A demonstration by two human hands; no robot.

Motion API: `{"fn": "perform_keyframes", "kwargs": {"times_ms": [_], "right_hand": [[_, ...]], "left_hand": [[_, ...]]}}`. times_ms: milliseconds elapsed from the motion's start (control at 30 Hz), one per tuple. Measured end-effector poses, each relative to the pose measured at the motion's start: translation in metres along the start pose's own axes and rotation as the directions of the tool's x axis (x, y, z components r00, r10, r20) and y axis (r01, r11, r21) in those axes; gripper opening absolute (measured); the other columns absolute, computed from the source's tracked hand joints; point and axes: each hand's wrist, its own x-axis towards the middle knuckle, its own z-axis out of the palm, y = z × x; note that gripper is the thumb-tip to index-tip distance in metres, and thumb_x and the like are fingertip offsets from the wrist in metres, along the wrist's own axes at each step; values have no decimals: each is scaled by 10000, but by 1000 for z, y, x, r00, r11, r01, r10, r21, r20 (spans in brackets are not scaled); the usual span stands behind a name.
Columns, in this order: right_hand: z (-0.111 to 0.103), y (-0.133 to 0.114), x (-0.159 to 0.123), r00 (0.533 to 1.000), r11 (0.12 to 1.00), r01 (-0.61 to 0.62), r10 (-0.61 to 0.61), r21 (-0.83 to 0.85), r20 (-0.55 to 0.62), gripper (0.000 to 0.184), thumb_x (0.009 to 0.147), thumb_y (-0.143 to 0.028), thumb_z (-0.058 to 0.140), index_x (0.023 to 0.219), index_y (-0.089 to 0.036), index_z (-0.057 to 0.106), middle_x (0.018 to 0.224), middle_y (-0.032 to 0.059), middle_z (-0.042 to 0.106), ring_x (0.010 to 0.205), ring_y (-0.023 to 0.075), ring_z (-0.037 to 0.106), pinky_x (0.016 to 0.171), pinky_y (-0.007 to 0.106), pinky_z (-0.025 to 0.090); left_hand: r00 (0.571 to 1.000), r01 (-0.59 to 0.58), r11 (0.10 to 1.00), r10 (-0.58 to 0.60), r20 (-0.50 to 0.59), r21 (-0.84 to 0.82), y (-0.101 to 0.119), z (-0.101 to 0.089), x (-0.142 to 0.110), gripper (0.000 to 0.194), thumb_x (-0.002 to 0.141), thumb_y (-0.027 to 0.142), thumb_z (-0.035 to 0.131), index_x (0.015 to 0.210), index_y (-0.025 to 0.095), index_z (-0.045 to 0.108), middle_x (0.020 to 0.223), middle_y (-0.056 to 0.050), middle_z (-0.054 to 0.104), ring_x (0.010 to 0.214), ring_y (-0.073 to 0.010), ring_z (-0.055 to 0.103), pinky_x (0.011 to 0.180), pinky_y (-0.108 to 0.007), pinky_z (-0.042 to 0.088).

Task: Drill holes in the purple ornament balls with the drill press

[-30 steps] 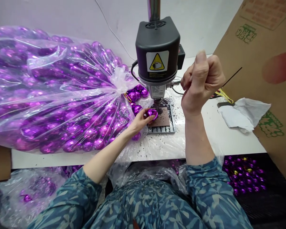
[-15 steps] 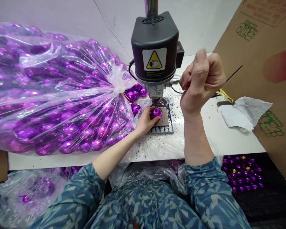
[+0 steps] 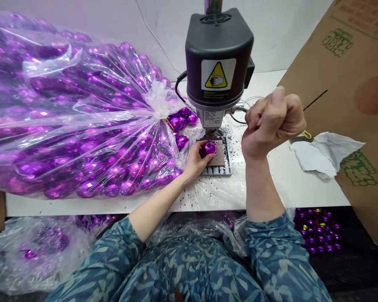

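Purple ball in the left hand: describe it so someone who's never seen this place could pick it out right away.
Start at the big black machine with the yellow warning sign. Below it, look for the left hand at the small brown board. The purple ball in that hand's grip is the one; the loose balls to its left lie untouched.
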Motion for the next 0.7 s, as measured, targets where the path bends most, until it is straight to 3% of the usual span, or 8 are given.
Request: {"fn": "perform_keyframes", "kwargs": {"times_ms": [367,500,700], "right_hand": [[-9,14,-18,990,998,-11,18,55,-137,626,803,-492,750,572,-191,252,446,-88,175,383,5,233,451,232,201],[-14,20,-24,986,1000,-1,3,13,-169,681,770,-513,745,564,-180,188,418,-93,186,379,3,207,425,224,213],[-21,34,-31,984,994,106,-104,6,-146,667,808,-487,692,574,-182,147,391,-89,179,364,21,207,400,228,195]], "left_hand": [[1000,18,995,-20,-20,-100,-9,0,4,527,692,196,913,1169,219,691,1188,-102,695,1215,-292,593,1049,-428,483],[1000,-12,1000,12,-6,-22,-9,0,5,508,720,221,899,1181,218,687,1193,-105,691,1218,-300,584,1071,-451,462],[999,-33,999,33,-19,6,-6,-1,4,491,719,223,898,1163,208,689,1138,-101,689,1134,-285,601,1044,-444,455]]}}
